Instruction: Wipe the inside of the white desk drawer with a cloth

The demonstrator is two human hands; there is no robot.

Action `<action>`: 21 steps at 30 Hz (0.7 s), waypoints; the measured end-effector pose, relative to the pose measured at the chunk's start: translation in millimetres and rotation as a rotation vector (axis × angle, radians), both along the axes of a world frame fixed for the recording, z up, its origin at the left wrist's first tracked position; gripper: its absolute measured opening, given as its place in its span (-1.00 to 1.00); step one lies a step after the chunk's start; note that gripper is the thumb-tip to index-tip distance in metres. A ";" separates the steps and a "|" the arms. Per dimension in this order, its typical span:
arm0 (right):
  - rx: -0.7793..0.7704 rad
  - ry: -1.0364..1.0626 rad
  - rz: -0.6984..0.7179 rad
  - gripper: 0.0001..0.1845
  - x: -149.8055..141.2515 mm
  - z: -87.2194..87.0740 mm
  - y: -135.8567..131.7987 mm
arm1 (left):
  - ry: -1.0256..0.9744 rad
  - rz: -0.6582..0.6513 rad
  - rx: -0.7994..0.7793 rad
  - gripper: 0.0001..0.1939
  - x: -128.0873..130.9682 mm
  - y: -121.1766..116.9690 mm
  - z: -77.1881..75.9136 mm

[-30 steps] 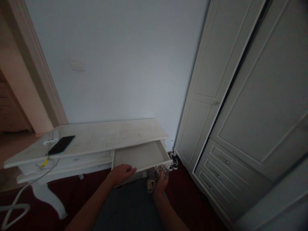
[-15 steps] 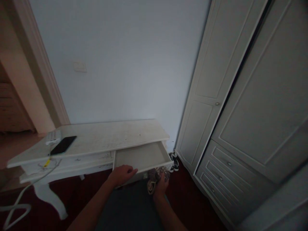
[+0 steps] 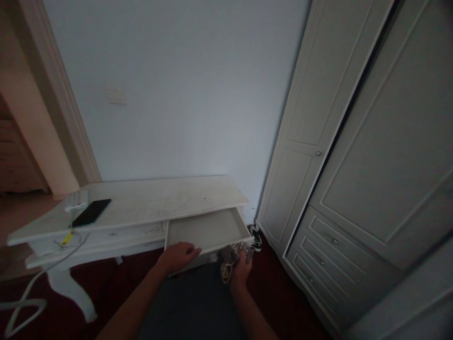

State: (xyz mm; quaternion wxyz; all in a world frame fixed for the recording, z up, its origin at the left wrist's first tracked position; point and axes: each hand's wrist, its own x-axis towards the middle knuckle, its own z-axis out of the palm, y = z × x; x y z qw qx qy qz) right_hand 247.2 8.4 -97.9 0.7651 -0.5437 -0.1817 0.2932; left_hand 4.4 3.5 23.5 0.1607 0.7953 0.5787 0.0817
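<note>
A white drawer (image 3: 205, 230) is pulled out from the right half of a white table (image 3: 170, 196); its inside shows a bare light bottom. My left hand (image 3: 180, 256) is closed over the left part of the drawer's front edge, thumb lying along the rim. Bunched in my right hand (image 3: 241, 270) is a brown-and-beige patterned cloth (image 3: 227, 264), partly rolled. That cloth is against or just before the right part of the drawer front; whether it touches cannot be told.
A dark phone (image 3: 92, 212) and a white power strip (image 3: 76, 200) lie at the table's left end. A white cable (image 3: 35, 283) hangs down there. Black-and-white shoes (image 3: 255, 238) stand on the dark red floor, beside a tall white wardrobe (image 3: 297, 184).
My right hand and the cloth have shifted slightly to the right along the drawer front. The left hand stays at the drawer edge, and the drawer looks equally far out.
</note>
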 end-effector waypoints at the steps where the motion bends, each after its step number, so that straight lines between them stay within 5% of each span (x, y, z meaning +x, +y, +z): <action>1: 0.000 -0.012 0.026 -0.44 -9.6 -2.1 -3.7 | 0.000 0.004 0.002 -0.31 -0.1 0.2 -0.3; 4: 0.004 -0.092 0.071 -0.36 -18.3 0.6 -10.5 | -0.029 0.012 0.001 -0.28 -1.2 0.9 -1.6; 8: 0.021 -0.239 0.054 -0.40 9.1 21.8 -10.7 | -0.196 0.026 -0.027 -0.25 -4.1 2.6 -2.3; 11: 0.046 -0.499 0.025 -0.48 11.1 33.3 -14.5 | -0.290 0.046 -0.048 -0.19 -6.8 5.0 -2.8; 17: 0.260 -1.428 0.239 -0.59 -80.2 20.7 -38.7 | -0.355 0.068 -0.054 -0.01 -11.8 11.1 -7.3; 21: 0.429 -1.680 0.461 -0.53 -128.1 -8.7 -48.3 | -0.298 0.070 -0.086 -0.06 -10.9 10.8 -9.5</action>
